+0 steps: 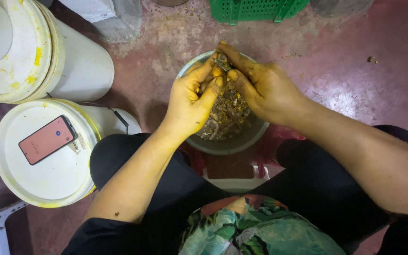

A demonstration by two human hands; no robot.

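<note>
A patterned green cloth (256, 231) lies on the lap, nearest the camera, between two dark-trousered knees. Beyond it, both stained hands work over a grey bowl (227, 141) of brownish scraps on the red floor (355, 85). The left hand (192, 99) pinches a small yellow piece (217, 72); the right hand (260, 85) pinches a small metal blade (221, 63) against it. To the left, a phone (47, 140) rests on a white bucket (48, 156). Farther off stands a green crate (256, 9).

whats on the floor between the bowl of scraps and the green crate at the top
In the head view, the red floor between the grey bowl and the green crate holds only scattered yellow-brown crumbs and a dusty smear. Nothing larger lies there.
</note>
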